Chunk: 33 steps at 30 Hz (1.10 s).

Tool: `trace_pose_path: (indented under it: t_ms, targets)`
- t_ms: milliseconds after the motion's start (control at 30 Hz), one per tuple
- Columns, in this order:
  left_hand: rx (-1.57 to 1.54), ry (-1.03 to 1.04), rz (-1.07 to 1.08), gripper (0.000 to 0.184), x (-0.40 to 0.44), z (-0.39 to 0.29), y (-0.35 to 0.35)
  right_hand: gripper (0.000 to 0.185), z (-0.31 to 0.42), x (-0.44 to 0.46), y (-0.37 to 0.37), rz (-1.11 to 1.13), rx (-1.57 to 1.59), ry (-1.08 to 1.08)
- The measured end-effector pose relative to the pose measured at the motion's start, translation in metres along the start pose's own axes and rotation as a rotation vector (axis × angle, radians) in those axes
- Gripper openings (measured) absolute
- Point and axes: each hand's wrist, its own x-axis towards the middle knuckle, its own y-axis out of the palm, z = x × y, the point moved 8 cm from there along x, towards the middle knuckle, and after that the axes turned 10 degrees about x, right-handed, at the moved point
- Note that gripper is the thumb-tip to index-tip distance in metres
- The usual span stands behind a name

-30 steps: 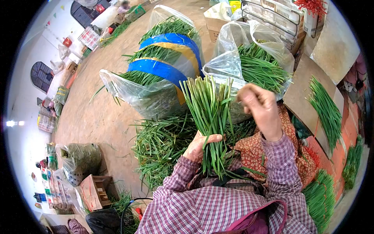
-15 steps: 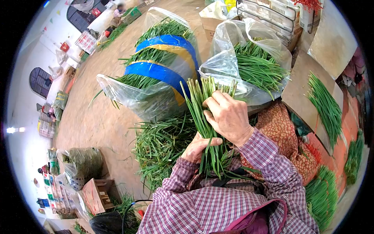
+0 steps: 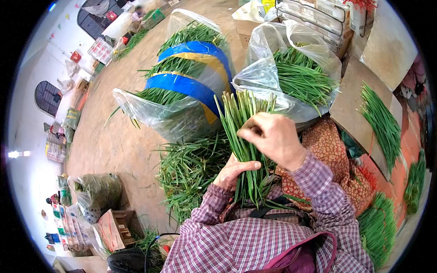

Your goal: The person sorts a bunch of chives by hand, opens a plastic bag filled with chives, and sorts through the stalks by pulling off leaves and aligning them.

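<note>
My left hand is wrapped around the lower part of a bunch of garlic chives, its thumb lying across the front. The pale cut ends point up and away from me, and the leafy ends hang over my lap. Just in front of the bunch's right side is my right hand, slightly blurred. Its fingers are curled in with thumb and forefinger together; whatever they pinch, if anything, is hidden. Beneath and left of the bunch spreads a heap of loose leaves.
Beyond my hands stand a clear bag with blue bands and another open clear bag, both full of chives. At right, a chive bundle rests on a board. A wooden crate is at lower left. A person sits far off.
My right hand has come away from the upper stems, shifting down and to the right with its fingers curled. The left hand keeps its hold on the bunch.
</note>
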Motion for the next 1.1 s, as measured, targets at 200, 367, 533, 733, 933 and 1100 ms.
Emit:
trace_pose_path:
  t_ms: [200,367,533,733,933,1100]
  targets:
    - [-0.039,0.023,-0.016,0.07,-0.002,0.002,0.0,0.02,-0.005,-0.005,0.016,0.046,0.069,0.052]
    - [-0.099,0.058,0.048,0.072,0.009,0.026,-0.017,0.018,-0.041,-0.006,0.019,0.107,0.667,0.177]
    - [-0.101,0.105,0.043,0.071,0.011,0.025,-0.017,0.016,-0.057,-0.018,0.022,0.268,1.124,0.562]
    - [-0.046,0.07,0.035,0.061,0.01,0.016,-0.011,0.018,-0.058,-0.015,0.025,0.243,1.789,0.685]
    - [-0.011,0.036,-0.082,0.049,0.01,0.019,-0.033,0.022,-0.044,0.011,-0.043,0.136,1.929,0.324]
    - [0.008,0.104,-0.114,0.045,0.015,0.029,-0.07,0.026,-0.049,0.002,-0.11,0.102,1.949,0.101]
